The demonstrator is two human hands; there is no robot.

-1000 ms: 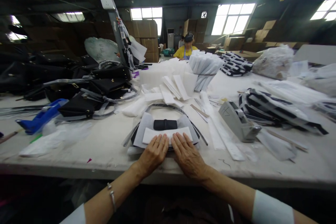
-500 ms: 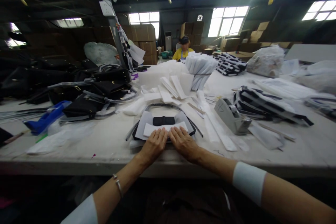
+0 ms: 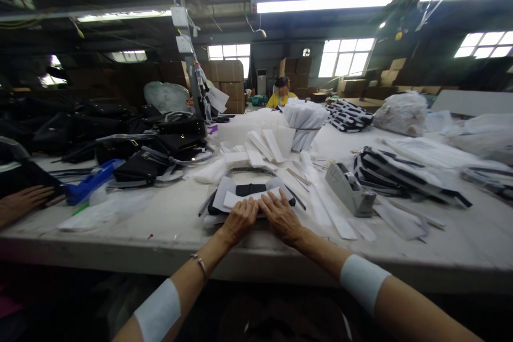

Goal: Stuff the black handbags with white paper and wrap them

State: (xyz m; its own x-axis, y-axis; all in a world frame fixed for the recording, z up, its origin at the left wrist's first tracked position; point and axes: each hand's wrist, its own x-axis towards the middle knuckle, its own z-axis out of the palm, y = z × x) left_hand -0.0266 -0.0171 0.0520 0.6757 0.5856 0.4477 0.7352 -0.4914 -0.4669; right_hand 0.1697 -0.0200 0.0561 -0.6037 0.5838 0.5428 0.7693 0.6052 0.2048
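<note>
A flat black bag [image 3: 251, 190] lies near the table's front edge, wrapped in white foam sheets [image 3: 240, 199]. My left hand [image 3: 239, 220] and my right hand [image 3: 281, 216] rest side by side on the near edge of the foam, fingers stretched flat and pressing down. Neither hand grips anything. A thin grey strap [image 3: 248, 171] arcs behind the bag.
A grey tape dispenser [image 3: 349, 189] sits right of the bag. Black bags [image 3: 156, 149] and a blue dispenser [image 3: 91, 181] are piled at left. Foam strips [image 3: 264, 144] and a bundled stack [image 3: 305, 117] lie behind. Another person's hand [image 3: 20, 202] rests at far left; a co-worker [image 3: 282, 93] sits far back.
The camera tilted up and back, so the table looks farther away. My hands stay flat on the foam. Another person's hand has come into view at the far left.
</note>
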